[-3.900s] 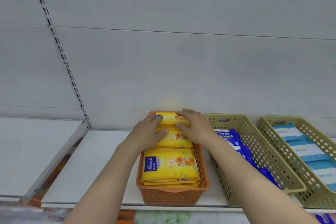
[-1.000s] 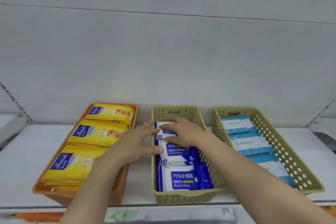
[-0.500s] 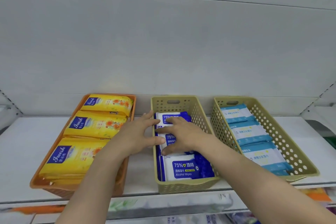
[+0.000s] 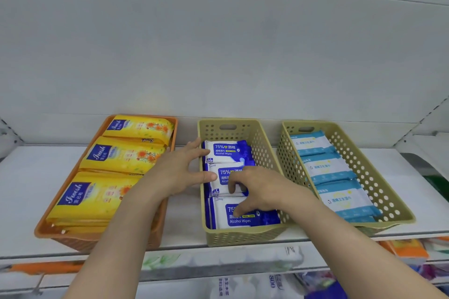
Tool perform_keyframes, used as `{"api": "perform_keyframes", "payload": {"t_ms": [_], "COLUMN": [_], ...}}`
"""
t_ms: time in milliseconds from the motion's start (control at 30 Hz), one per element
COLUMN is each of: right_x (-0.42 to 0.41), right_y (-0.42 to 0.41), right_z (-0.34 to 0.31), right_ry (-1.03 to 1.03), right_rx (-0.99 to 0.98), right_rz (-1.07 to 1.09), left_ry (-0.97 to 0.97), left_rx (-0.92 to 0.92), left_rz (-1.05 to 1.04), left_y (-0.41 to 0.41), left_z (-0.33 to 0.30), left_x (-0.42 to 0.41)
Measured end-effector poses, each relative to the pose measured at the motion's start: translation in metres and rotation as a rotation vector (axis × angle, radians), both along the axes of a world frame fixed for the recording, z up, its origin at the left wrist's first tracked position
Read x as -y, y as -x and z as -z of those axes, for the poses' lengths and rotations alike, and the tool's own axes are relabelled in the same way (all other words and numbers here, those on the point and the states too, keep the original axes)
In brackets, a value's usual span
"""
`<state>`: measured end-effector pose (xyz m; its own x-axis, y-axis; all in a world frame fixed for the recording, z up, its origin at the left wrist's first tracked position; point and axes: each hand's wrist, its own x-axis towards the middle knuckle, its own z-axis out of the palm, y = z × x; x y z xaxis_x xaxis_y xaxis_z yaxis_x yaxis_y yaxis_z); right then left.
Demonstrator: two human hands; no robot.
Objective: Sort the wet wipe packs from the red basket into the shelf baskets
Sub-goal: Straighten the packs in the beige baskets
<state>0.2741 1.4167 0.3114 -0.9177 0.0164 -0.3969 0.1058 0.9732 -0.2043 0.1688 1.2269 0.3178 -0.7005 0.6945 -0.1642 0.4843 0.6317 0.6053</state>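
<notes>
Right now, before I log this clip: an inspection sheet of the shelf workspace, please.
Surface: white shelf, three baskets in a row on it.
Job's things: orange basket at left, full of yellow packs; middle tan basket with blue alcohol wipe packs; right tan basket with light blue packs. Red basket not in view.
Clutter: nothing seen on the shelf.
Grippers: left hand spread, fingertips at the middle basket's left rim and packs; right hand inside that basket, fingers pressing on the blue packs.
Cables: nothing seen.
Surroundings: grey back panel; a lower shelf with blurred packaged goods.
</notes>
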Motion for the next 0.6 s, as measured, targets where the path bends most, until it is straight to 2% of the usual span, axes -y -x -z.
{"api": "perform_keyframes", "payload": {"t_ms": [300,467,600], "right_x": [0.005,-0.002,-0.004], "right_y": [-0.004,0.006,0.017], "right_z": [0.008,-0.002,0.008], "right_ry": [0.069,0.030,-0.047], "right_rx": [-0.011,-0.202,-0.108], "right_rz": [0.028,0.113,0.131], "left_ry": [0.002,0.011,0.076], "left_rx": [0.012,-0.010,-0.061], "left_rz": [0.000,0.009,0.020], "left_y": [-0.001,-0.002,-0.002], "left_z": [0.001,-0.002,-0.005], "left_x": [0.001,0.000,-0.001]}}
